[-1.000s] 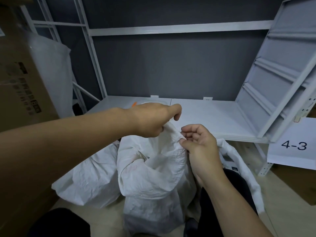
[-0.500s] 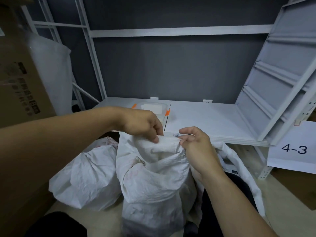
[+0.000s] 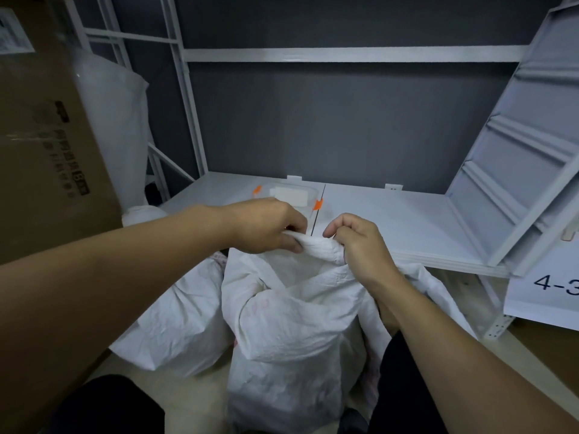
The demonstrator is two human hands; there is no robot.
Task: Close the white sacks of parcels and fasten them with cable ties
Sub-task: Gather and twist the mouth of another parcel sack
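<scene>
Sack [image 3: 291, 324] mouth bunched between both hands: left hand [image 3: 269, 225] and right hand [image 3: 360, 245] curled, gripping it.

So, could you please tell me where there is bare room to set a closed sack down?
The white shelf is bare from the clear box rightward to the leaning panel. The floor below is crowded: the sack gripped by left hand and right hand, a second sack on its left, then the cardboard box.

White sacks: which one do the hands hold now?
The middle sack: the left hand and right hand both pinch its gathered top. The sack on its left lies untouched.
</scene>
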